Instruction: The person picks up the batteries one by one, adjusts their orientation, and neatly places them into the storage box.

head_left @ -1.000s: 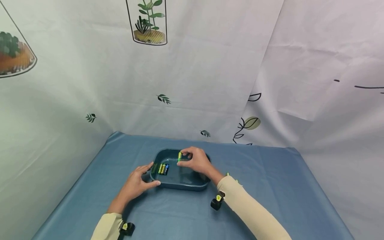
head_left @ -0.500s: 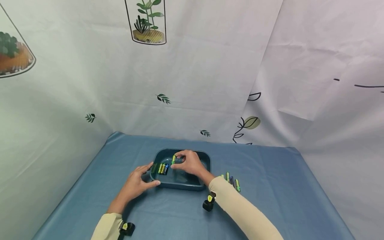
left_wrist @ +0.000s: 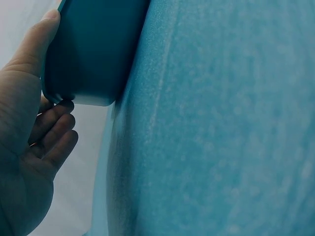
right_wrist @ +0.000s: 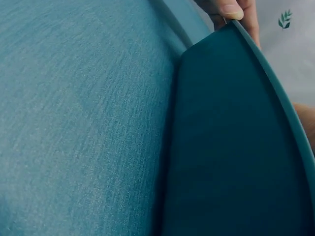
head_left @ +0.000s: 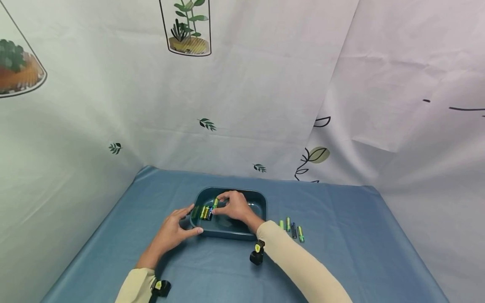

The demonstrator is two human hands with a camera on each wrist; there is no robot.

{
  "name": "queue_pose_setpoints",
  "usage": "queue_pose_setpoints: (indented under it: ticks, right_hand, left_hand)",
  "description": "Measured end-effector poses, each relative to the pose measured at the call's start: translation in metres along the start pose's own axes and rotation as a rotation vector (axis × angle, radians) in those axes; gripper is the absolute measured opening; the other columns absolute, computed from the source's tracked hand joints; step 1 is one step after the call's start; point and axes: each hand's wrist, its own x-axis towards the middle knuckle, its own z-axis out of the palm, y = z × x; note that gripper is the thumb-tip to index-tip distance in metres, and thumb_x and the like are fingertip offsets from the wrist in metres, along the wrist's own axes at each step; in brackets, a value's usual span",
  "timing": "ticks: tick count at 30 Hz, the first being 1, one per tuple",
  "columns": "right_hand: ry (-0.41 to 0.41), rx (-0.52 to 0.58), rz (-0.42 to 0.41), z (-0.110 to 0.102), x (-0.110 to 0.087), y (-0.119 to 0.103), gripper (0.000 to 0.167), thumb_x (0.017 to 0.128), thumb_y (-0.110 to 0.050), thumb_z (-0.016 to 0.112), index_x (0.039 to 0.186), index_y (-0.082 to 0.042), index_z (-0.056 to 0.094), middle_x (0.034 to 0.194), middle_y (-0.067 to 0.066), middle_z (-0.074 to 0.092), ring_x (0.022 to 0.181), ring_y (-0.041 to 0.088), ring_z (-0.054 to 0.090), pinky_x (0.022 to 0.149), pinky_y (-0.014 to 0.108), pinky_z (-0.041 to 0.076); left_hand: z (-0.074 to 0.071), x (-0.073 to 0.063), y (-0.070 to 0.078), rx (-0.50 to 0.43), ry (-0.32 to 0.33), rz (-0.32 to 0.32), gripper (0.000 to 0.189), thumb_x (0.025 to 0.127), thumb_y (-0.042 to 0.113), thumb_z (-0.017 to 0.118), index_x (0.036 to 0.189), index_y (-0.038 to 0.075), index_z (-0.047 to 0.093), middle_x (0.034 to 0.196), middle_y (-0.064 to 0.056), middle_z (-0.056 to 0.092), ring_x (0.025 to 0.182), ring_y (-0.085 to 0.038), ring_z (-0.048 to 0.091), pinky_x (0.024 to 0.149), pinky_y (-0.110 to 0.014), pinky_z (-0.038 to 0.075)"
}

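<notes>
A dark teal tray (head_left: 231,234) sits on the blue cloth. My left hand (head_left: 172,233) holds its near left corner, thumb on the front rim and fingers around the side; the left wrist view shows that grip on the tray wall (left_wrist: 93,54). Over the tray's inside, my right hand (head_left: 236,207) pinches a yellow-green battery (head_left: 215,203) between thumb and fingers, tilted upright. Just left of it, a row of batteries (head_left: 205,212), yellow ones and a dark blue one, lies at the left part of the tray floor. The right wrist view mostly shows the tray's outer wall (right_wrist: 231,128), hiding the battery.
Several loose batteries (head_left: 294,230), green and dark, lie on the cloth right of the tray, partly next to my right sleeve (head_left: 299,256). Behind the table (head_left: 341,219) hangs a pale printed curtain (head_left: 246,105).
My right hand has moved left and slightly down inside the tray with the battery, close to the row. Loose batteries behind the sleeve have come into view. The left hand has stayed put.
</notes>
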Motion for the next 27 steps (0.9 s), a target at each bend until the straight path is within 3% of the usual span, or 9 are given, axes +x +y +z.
queue_pose_setpoints:
  ticks: [12, 27]
  right_hand:
    - [-0.043, -0.051, 0.065, 0.008, 0.002, -0.004, 0.049, 0.080, -0.036, 0.090, 0.121, -0.012, 0.076, 0.105, 0.001, 0.073, 0.088, 0.011, 0.065, 0.075, 0.029, 0.056]
    - [-0.107, -0.096, 0.051, 0.011, 0.001, -0.001, 0.051, 0.078, -0.037, 0.091, 0.120, -0.010, 0.076, 0.108, 0.002, 0.074, 0.098, 0.015, 0.068, 0.084, 0.031, 0.057]
  left_hand:
    - [0.001, -0.001, 0.000, -0.003, 0.027, 0.013, 0.094, 0.079, 0.048, 0.087, 0.153, 0.005, 0.047, 0.148, -0.028, 0.051, 0.124, -0.046, 0.057, 0.095, -0.062, 0.050]
    - [0.001, -0.001, 0.001, -0.004, 0.027, 0.017, 0.093, 0.080, 0.047, 0.087, 0.153, 0.005, 0.047, 0.148, -0.027, 0.050, 0.125, -0.046, 0.057, 0.095, -0.062, 0.050]
